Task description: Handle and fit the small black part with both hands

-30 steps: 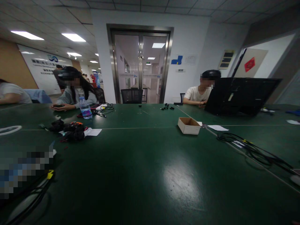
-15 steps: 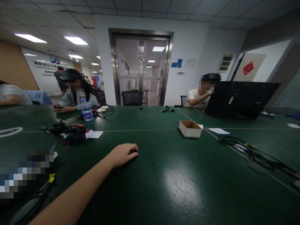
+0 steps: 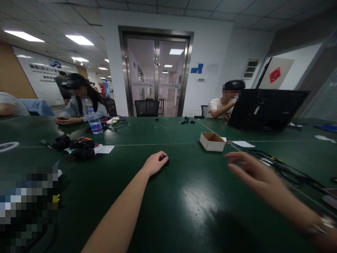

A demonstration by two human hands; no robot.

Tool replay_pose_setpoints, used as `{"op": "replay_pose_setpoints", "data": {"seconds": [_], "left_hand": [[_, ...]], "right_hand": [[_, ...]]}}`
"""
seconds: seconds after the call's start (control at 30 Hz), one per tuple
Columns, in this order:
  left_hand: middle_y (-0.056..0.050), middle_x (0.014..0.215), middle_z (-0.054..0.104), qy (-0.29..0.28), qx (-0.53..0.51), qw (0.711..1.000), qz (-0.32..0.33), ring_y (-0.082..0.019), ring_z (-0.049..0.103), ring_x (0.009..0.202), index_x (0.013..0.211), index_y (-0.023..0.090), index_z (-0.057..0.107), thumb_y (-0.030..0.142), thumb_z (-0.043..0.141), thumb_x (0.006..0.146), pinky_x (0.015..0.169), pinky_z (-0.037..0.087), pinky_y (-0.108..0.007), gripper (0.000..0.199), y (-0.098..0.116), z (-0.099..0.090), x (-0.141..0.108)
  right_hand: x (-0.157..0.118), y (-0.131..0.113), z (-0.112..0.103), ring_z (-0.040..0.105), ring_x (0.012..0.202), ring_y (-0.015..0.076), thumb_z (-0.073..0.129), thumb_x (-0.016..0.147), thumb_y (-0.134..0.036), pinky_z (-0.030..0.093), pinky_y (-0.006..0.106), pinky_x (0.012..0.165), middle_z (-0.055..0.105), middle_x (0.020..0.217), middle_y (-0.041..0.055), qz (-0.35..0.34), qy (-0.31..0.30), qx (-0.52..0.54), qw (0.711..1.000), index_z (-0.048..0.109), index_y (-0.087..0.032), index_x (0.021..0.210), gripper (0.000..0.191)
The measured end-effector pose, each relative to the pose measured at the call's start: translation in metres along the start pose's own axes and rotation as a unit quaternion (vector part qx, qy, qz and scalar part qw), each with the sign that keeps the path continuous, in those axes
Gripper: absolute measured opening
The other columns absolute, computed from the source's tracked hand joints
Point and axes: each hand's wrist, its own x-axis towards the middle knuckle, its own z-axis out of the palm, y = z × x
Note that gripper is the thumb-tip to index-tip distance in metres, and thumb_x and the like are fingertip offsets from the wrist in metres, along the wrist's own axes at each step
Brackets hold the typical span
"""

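Note:
Low over the middle of the green table (image 3: pixel 168 189), my left hand (image 3: pixel 156 163) is closed round a small dark object (image 3: pixel 162 158), partly hidden by the fingers. My right hand (image 3: pixel 252 172) hangs above the table on the right, blurred, its fingers apart and nothing seen in them. It is nearest to an open cardboard box (image 3: pixel 212 144), which stands beyond and to the left of it.
Black cables (image 3: pixel 295 172) lie at the right, near a large black monitor (image 3: pixel 265 109). A water bottle (image 3: pixel 95 123) and a heap of black items (image 3: pixel 81 147) are on the left. Two people sit across the table. Small black pieces (image 3: pixel 186 120) lie at the far edge.
My left hand has moved right and slightly away, with the small dark object still in it. My right hand has come into view from the right. The view has shifted a little.

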Motion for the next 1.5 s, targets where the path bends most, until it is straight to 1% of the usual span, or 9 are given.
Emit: {"op": "replay_pose_setpoints", "data": {"seconds": [0.1,0.2,0.37,0.57,0.83,1.0,1.13,1.3,1.5], "left_hand": [[-0.004,0.101,0.064,0.008,-0.057,0.998,0.026,-0.018,0.059,0.086,0.101,0.023,0.063,0.042,0.050,0.084,0.076,0.045,-0.028,0.029,-0.010,0.002,-0.002],[-0.004,0.094,0.064,0.029,-0.118,0.992,0.043,-0.015,0.059,0.077,0.100,0.020,0.062,0.037,0.050,0.083,0.073,0.047,-0.027,0.027,-0.021,0.006,0.004],[-0.004,0.082,0.062,0.088,-0.219,0.972,-0.013,-0.012,0.057,0.066,0.100,0.016,0.061,0.034,0.047,0.085,0.062,0.045,-0.023,0.028,-0.032,0.003,0.015],[-0.011,0.100,0.065,0.092,-0.391,0.913,-0.073,-0.013,0.063,0.082,0.117,0.015,0.055,0.028,0.043,0.091,0.067,0.047,-0.021,0.032,-0.035,-0.007,0.016],[-0.009,0.103,0.066,0.087,-0.401,0.911,-0.039,-0.017,0.065,0.090,0.119,0.021,0.050,0.023,0.064,0.081,0.081,0.051,-0.031,0.042,-0.035,-0.005,0.012],[-0.011,0.102,0.067,0.081,-0.420,0.903,-0.036,-0.020,0.064,0.098,0.098,0.016,0.052,0.028,0.073,0.074,0.086,0.050,-0.033,0.034,-0.037,-0.004,0.014],[-0.011,0.097,0.068,0.081,-0.409,0.908,-0.051,-0.017,0.066,0.085,0.094,0.017,0.048,0.038,0.071,0.076,0.075,0.052,-0.030,0.036,-0.037,-0.002,0.016],[-0.001,0.065,0.061,0.097,-0.314,0.944,-0.039,-0.010,0.054,0.053,0.089,0.016,0.051,0.053,0.064,0.075,0.050,0.040,-0.020,0.042,-0.038,0.000,0.018],[-0.002,0.075,0.060,0.159,-0.334,0.929,-0.031,-0.010,0.052,0.060,0.088,0.014,0.058,0.048,0.072,0.066,0.056,0.041,-0.021,0.043,-0.045,0.000,0.023]], "right_hand": [[0.048,-0.019,0.088,0.058,0.069,0.0163,0.063,0.084,-0.030,0.049,0.031,0.061,0.058,0.104,0.0072,-0.037,-0.130,0.018,0.991,0.049,-0.026,0.126,0.045],[0.092,-0.029,0.169,0.058,0.091,0.0210,0.073,0.073,-0.021,0.046,0.034,0.080,0.058,0.105,0.0080,-0.093,-0.091,0.016,0.991,0.055,-0.019,0.116,0.047],[0.139,-0.032,0.230,0.059,0.081,0.0169,0.064,0.079,-0.015,0.046,0.029,0.076,0.063,0.086,0.0011,-0.094,-0.075,0.127,0.985,0.061,-0.020,0.097,0.018],[0.142,-0.024,0.224,0.053,0.049,0.0097,0.060,0.083,-0.020,0.043,0.022,0.049,0.058,0.070,-0.0013,-0.013,-0.118,0.273,0.955,0.059,-0.017,0.100,0.018],[0.142,-0.027,0.214,0.040,0.043,0.0052,0.061,0.073,-0.012,0.033,0.018,0.041,0.056,0.067,-0.0039,-0.053,-0.120,0.318,0.939,0.064,-0.018,0.099,0.026],[0.146,-0.022,0.216,0.038,0.038,0.0066,0.060,0.077,-0.030,0.034,0.019,0.037,0.043,0.054,-0.0082,-0.038,-0.113,0.388,0.914,0.063,-0.017,0.100,0.027],[0.149,-0.016,0.218,0.037,0.038,0.0062,0.063,0.075,-0.041,0.040,0.019,0.038,0.043,0.054,-0.0099,-0.005,-0.104,0.447,0.888,0.056,-0.019,0.102,0.035],[0.146,-0.016,0.213,0.040,0.041,0.0055,0.074,0.068,-0.042,0.046,0.020,0.045,0.044,0.053,-0.0104,-0.019,-0.129,0.467,0.874,0.056,-0.020,0.093,0.038],[0.145,-0.017,0.206,0.051,0.049,0.0071,0.075,0.069,-0.045,0.049,0.021,0.052,0.058,0.064,-0.0030,-0.011,-0.182,0.494,0.850,0.062,-0.018,0.094,0.039]]}}
